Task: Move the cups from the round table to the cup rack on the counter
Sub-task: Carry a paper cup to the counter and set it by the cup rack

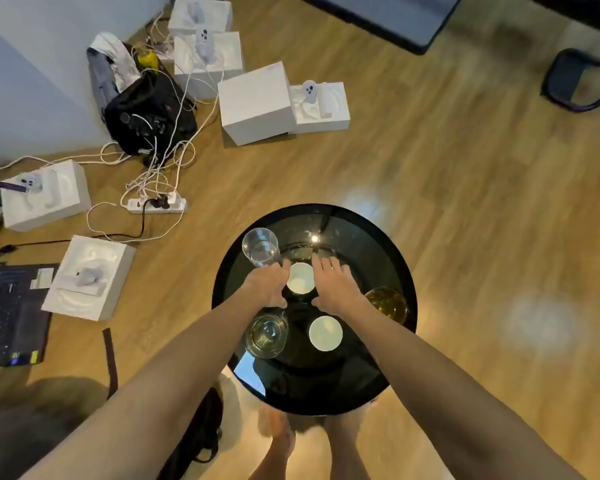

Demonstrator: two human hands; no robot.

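Left hand (269, 284) and right hand (335, 285) cupped either side of a white cup (300, 278) — touching, grip unclear. Just beyond the left: clear glass (260, 247) (seemingly empty). Beside the right wrist — amber-filled glass (388, 303).

Five cups stand upright on the round black glass desk (388, 258), all apart from one another. Far left, a tall clear glass (260, 247) stands near the rim, see-through and colourless. At the centre sits a small white cup (300, 278), its mouth up, flanked closely on both sides by the two hands. To the right, near the edge, an amber glass (388, 301) is partly hidden behind the right forearm. Nearer the person, a clear glass with a yellowish tint (266, 336) stands on the left, and just right of it a second white cup (325, 333), round mouth facing up.
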